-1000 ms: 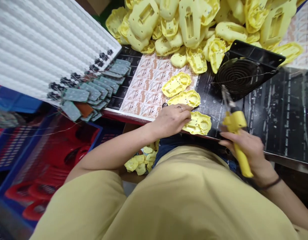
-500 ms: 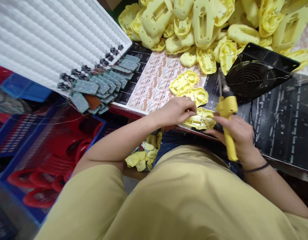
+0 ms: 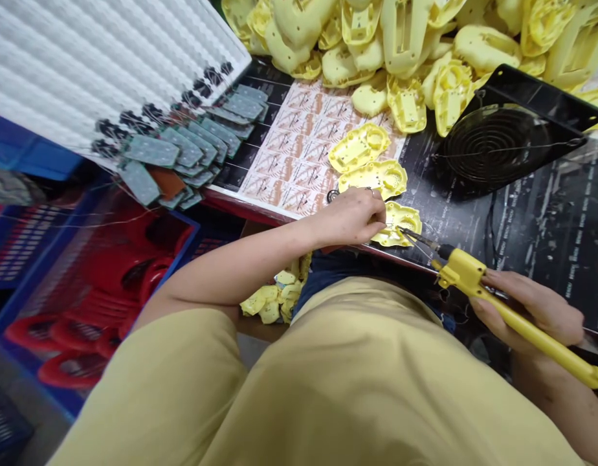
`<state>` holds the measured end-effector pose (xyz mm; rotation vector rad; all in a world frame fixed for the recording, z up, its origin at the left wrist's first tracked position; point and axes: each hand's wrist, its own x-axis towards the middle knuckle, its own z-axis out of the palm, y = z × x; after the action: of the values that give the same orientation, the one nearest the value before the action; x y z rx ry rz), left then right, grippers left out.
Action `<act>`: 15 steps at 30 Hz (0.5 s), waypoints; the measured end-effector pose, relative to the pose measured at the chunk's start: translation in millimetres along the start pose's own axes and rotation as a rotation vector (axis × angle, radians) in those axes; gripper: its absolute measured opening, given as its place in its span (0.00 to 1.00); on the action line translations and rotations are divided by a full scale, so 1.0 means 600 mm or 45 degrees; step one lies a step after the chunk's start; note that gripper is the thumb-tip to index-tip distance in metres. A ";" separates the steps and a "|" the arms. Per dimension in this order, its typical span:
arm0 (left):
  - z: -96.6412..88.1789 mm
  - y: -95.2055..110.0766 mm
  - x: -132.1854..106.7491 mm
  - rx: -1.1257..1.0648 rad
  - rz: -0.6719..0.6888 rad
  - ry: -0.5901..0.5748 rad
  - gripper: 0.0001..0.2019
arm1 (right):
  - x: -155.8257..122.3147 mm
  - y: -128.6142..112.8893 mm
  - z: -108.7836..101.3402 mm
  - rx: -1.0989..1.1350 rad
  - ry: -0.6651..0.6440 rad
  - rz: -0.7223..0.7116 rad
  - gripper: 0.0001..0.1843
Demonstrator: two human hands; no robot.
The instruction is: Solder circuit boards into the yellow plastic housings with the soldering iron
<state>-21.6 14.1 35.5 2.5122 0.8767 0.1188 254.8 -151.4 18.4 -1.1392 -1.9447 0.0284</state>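
My left hand (image 3: 353, 217) is closed in a pinch at the near edge of the bench, fingertips against a flat yellow plastic shell (image 3: 400, 224); what it pinches is too small to name. My right hand (image 3: 527, 309) grips the yellow handle of a soldering iron (image 3: 493, 304). The iron lies nearly level, its dark tip pointing left and touching the same shell. Two more flat yellow shells (image 3: 371, 176) lie just behind it on a printed paper sheet (image 3: 299, 162).
A heap of yellow housings (image 3: 406, 39) fills the back of the bench. A black fan (image 3: 498, 142) stands at right. Grey-green circuit boards (image 3: 182, 158) lie by a white ribbed tray (image 3: 85, 65). Red parts fill a blue crate (image 3: 85, 304) at lower left.
My right hand swung the soldering iron from upright down to nearly level, bringing its tip onto the shell. My left hand stayed pinched at the shell's edge.
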 end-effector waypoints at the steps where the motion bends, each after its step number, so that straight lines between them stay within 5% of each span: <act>1: 0.000 0.001 0.001 0.015 -0.002 -0.002 0.07 | 0.003 0.000 0.007 0.083 0.002 -0.003 0.20; 7: -0.003 0.004 0.001 0.064 -0.014 -0.031 0.08 | 0.017 0.009 0.018 0.260 -0.029 -0.062 0.13; 13: -0.004 0.005 0.005 0.100 -0.002 -0.028 0.09 | 0.019 0.015 0.001 0.162 -0.276 -0.077 0.01; 15: -0.005 0.007 0.007 0.124 -0.024 -0.048 0.09 | 0.015 0.019 -0.008 0.141 -0.293 -0.076 0.05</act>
<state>-16.6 15.0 40.0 2.5865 0.9112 0.0232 264.2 -139.8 22.8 -1.0416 -2.1504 0.2415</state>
